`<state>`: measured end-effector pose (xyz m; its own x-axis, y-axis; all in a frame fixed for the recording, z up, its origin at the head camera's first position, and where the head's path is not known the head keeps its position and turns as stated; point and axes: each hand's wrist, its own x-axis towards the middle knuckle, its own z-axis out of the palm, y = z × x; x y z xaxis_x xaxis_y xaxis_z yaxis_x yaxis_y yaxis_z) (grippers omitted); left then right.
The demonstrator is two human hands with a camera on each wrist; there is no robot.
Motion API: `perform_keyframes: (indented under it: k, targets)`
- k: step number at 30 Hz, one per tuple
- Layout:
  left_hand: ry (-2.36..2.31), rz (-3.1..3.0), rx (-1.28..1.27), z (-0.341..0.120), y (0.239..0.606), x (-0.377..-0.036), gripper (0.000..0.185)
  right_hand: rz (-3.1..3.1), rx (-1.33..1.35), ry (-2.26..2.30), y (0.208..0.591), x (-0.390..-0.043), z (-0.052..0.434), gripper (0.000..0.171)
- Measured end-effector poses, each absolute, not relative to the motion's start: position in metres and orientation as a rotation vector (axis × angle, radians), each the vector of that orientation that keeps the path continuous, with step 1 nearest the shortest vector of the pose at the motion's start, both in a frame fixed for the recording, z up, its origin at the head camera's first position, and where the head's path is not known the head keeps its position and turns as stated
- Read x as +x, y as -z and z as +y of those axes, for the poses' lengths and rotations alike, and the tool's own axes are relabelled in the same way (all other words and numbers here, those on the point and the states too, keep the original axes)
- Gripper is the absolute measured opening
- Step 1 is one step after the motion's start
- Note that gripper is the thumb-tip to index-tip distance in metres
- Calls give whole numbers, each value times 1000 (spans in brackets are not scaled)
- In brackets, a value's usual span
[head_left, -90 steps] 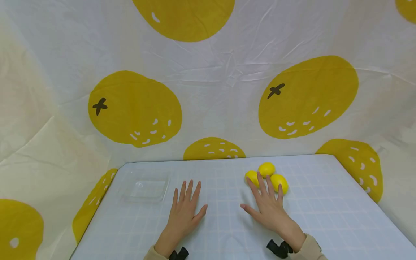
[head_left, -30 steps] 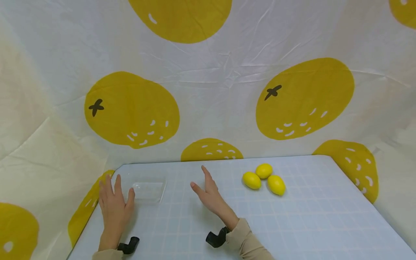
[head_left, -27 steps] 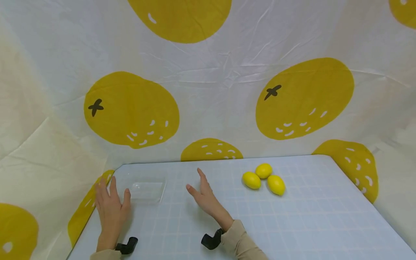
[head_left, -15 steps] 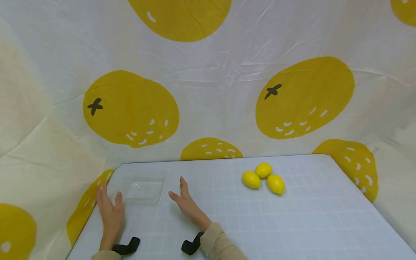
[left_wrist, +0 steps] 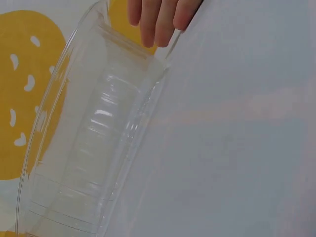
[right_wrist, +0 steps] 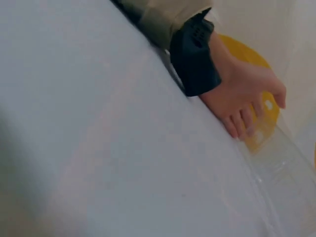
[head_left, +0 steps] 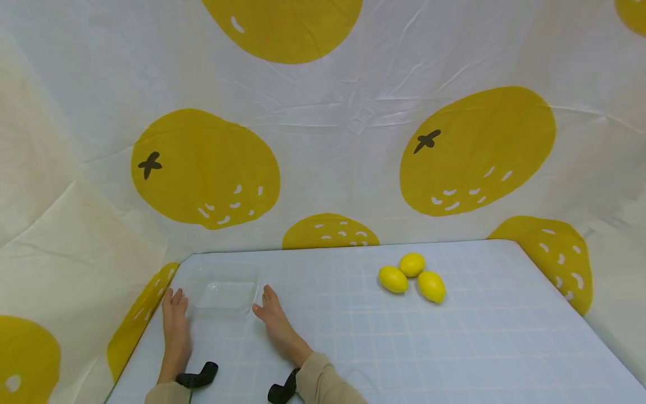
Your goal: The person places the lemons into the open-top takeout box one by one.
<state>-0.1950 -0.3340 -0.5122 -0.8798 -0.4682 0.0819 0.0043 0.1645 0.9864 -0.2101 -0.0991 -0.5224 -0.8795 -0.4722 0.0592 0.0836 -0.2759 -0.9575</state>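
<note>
A clear plastic container (head_left: pixel 227 297) sits on the table at the back left. My left hand (head_left: pixel 176 331) is at its left side, fingers straight and pointing away from me. On the opposite side my right hand (head_left: pixel 280 325) stands with extended fingers, its fingertips right at the container's wall. Between them the hands flank the container. In the left wrist view the container (left_wrist: pixel 98 123) shows its flared rim, with fingertips (left_wrist: pixel 163 34) near one corner. The right wrist view catches the left hand (right_wrist: pixel 242 94) across from it, fingers overlapping the container's end.
Three yellow lemons, one at the back (head_left: pixel 412 265), one left (head_left: pixel 392 279) and one right (head_left: pixel 431 287), lie grouped right of centre on the checked tablecloth (head_left: pixel 404 348). A white curtain (head_left: pixel 343 168) with large yellow fruit prints surrounds the table.
Both hands have moved left, the right one away from the lemons, and now stand either side of the container. The lemons and container keep their places.
</note>
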Motion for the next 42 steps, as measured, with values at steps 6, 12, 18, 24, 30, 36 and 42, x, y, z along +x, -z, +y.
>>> perform_keyframes:
  k: [6,12,18,24,30,36,42]
  targets:
    - [1815,-2124,462,-334,510,-195,66,1704,-551,2150,523,-207,-97,75]
    - [1858,-2125,426,-331,508,-195,62,1726,-543,2131,524,-208,-95,71]
    - [1832,-2174,398,-334,511,-197,61,1739,-563,2138,525,-207,-95,70]
    - [1888,-2143,317,-333,514,-195,64,1754,-556,2138,524,-204,-93,69]
    - [1906,-2149,295,-324,509,-195,63,1758,-554,2153,522,-202,-87,67]
    - [1844,-2244,287,-316,509,-194,64,1773,-538,2188,522,-199,-81,68]
    - [1764,-2302,210,-311,511,-191,61,1752,-551,2251,523,-195,-76,66]
